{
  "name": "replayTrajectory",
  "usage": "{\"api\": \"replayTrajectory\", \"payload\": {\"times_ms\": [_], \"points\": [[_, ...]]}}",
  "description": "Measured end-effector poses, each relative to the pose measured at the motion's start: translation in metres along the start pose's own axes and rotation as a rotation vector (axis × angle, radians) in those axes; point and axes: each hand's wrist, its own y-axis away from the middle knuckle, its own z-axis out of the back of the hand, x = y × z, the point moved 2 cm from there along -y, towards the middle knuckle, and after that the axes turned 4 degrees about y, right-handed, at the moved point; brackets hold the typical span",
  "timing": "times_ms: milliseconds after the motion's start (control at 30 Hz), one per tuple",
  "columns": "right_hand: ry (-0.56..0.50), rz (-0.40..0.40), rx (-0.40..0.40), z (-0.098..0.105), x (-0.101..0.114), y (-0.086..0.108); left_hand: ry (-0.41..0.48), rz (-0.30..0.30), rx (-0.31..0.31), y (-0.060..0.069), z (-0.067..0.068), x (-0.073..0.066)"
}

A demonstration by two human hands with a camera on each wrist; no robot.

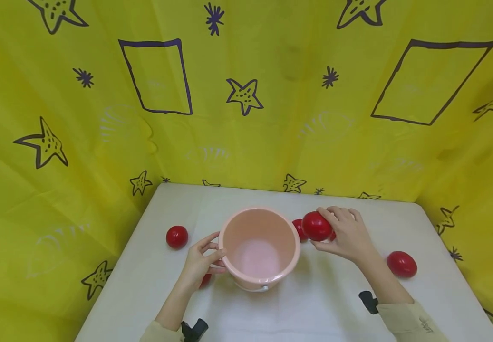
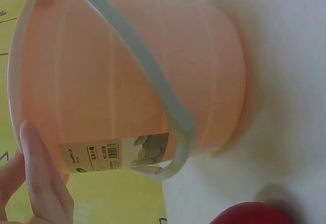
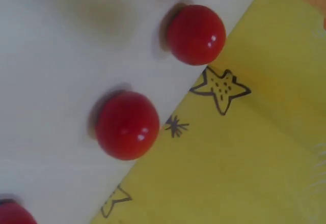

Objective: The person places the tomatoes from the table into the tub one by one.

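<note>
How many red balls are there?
6: one ball in the right hand, two beyond it, one farther right, one left of the bucket, one by the left hand. More may be hidden.

Yellow cloth [image 1: 267, 142] patterned with dark stars [image 1: 245, 96], bursts [image 1: 330, 77] and four-sided outlines [image 1: 158, 78] hangs in folds behind and beside a white counter [image 1: 306, 308].

A glossy red ball [image 1: 316, 226] is held beside a pink bucket [image 1: 258, 228].

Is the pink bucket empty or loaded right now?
Empty: the head view looks into the pink bucket and shows only its bare inside; the right hand holds a red ball outside it.
</note>
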Motion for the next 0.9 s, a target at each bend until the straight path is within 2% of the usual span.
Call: {"api": "replayTrajectory", "payload": {"times_ms": [133, 400, 600, 900], "points": [[-0.018, 0.075, -0.007, -0.005, 0.016, -0.015, -0.003, 0.002, -0.006, -0.001, 0.000, 0.000], [-0.039, 0.125, 0.095, -0.018, 0.056, -0.044, -0.015, 0.008, -0.021, -0.001, -0.001, 0.000], [-0.049, 0.223, 0.126, -0.033, 0.084, -0.060, -0.022, -0.002, -0.015, 0.000, 0.000, 0.001], [-0.039, 0.326, 0.288, -0.058, 0.114, -0.071, -0.043, -0.004, -0.025, 0.000, 0.001, 0.002]]}}
